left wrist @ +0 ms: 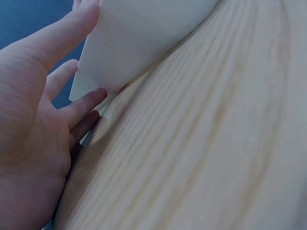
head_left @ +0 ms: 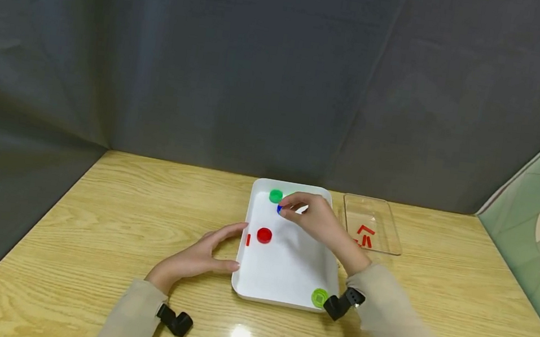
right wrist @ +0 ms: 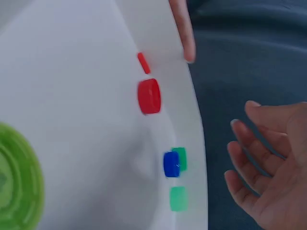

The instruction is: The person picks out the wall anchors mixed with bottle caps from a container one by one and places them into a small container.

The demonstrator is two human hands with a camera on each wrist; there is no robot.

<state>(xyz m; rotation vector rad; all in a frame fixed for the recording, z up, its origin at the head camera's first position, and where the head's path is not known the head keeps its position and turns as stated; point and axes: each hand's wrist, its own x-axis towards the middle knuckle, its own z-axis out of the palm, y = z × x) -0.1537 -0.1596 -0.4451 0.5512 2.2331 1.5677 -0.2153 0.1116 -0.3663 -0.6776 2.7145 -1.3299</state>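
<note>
My left hand (head_left: 199, 259) rests its spread thumb and fingers against the left side of the white tray (head_left: 287, 273). In the right wrist view my right hand (right wrist: 273, 163) has thumb and fingers apart with nothing between them. A small round blue cap (right wrist: 171, 164) stands in the tray beyond those fingertips; the fingers overlap it in the head view. Directly behind it is a green cap (right wrist: 182, 157), with a lighter green piece (right wrist: 178, 199) alongside. A red cap (head_left: 264, 235) and a thin red stick (head_left: 248, 239) lie by the tray's left wall.
A larger lime-green lid (head_left: 319, 297) sits in the tray's near right corner, below my right wrist. Right of the tray, a clear shallow box (head_left: 385, 223) holds several red sticks (head_left: 366, 229). Dark cloth (head_left: 261, 76) hangs behind the wooden table (head_left: 144, 192).
</note>
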